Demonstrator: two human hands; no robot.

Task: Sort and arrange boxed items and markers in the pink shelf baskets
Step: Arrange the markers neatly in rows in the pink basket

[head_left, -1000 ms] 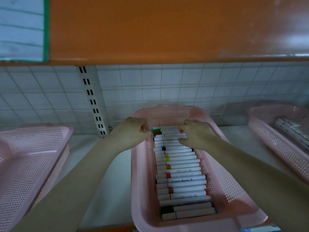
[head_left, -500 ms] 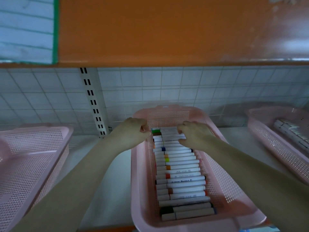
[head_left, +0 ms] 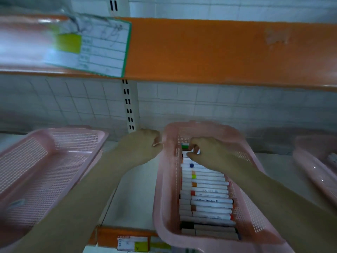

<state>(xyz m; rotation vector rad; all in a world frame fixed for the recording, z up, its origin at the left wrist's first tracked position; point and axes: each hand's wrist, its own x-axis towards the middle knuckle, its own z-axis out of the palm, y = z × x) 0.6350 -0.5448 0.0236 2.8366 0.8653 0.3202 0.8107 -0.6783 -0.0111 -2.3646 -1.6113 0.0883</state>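
Note:
A pink mesh basket [head_left: 161,198] stands on the shelf in front of me. A row of white markers with coloured bands [head_left: 206,194] lies across it from front to back. My left hand [head_left: 142,147] is at the basket's far left corner, its curled fingers holding the rim. My right hand [head_left: 211,156] is inside the basket at the far end of the row, with its fingertips curled round the last markers there. The markers under that hand are hidden.
A second pink basket [head_left: 45,161] sits to the left, nothing visible in it. A third basket [head_left: 313,167] at the right edge holds boxed items. An orange shelf [head_left: 218,52] with a paper label [head_left: 94,46] hangs overhead. A slotted upright [head_left: 129,106] runs down the tiled back wall.
My view has swung up and to the left, so the baskets sit further right. My right hand's fingers have moved slightly left over the far markers. The left hand stays on the rim.

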